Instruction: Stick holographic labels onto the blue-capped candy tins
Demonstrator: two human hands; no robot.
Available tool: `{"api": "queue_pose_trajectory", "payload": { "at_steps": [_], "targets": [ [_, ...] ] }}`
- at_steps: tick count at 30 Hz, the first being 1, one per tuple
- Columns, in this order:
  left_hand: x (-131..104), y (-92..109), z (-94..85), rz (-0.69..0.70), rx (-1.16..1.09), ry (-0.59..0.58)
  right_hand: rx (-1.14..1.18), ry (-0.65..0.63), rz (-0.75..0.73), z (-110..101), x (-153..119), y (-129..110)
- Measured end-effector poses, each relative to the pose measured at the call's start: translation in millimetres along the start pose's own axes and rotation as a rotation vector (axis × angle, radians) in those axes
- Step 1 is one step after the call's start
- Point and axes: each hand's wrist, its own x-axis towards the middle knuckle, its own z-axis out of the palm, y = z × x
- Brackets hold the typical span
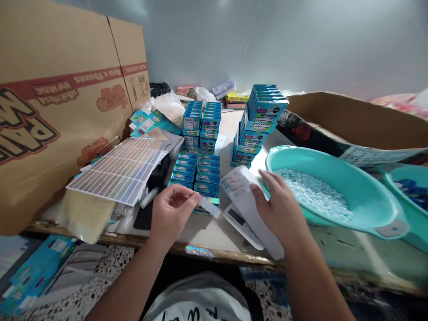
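Observation:
My left hand (175, 207) is closed in a pinch on one end of a small translucent sticker strip (210, 207), held over the near end of two rows of blue candy boxes (209, 177). My right hand (279, 200) grips a curved white sheet (245, 196) with faint printing at its far end. Partly under that sheet lies a white device with a dark display (234, 217), perhaps a small scale. My right fingers are near the rim of a turquoise tub (334, 162), which holds many small pale blue pieces (314, 191).
Taller stacks of blue boxes (257, 125) stand behind. A large cardboard carton (67, 67) blocks the left side, with a sheet of rectangular labels (120, 167) before it. At right are an open box (334, 111) and a second turquoise tub (394, 171). The table edge (220, 255) is close to me.

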Motion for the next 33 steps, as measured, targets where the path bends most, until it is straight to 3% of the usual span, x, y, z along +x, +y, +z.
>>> {"api": "queue_pose_trajectory", "payload": {
  "at_steps": [3, 6, 10, 18, 27, 33],
  "targets": [
    [22.4, -3.1, 17.7, -0.089, -0.062, -0.032, 0.437, -0.179, -0.082, 13.1, -5.1, -19.4],
    [35.1, -12.2, 30.2, -0.137, -0.100, -0.055, 0.722, -0.271, 0.004, 28.8, -3.7, -33.6],
    [40.4, -24.8, 38.0, -0.179, -0.091, -0.048, 0.905, -0.272, 0.142, 43.5, 3.1, -33.9],
    [47.0, -31.7, 40.7, -0.172, -0.003, -0.053, 1.248, -0.342, 0.266, 50.6, 12.3, -17.7],
    [47.9, -31.4, 40.3, -0.122, 0.240, -0.076, 1.001, -0.157, 0.305, 63.7, 13.7, -19.1],
    [51.4, -31.1, 39.8, -0.076, 0.659, -0.121, 0.818, -0.084, 0.233, 72.0, 16.3, -11.7]
  ]
}}
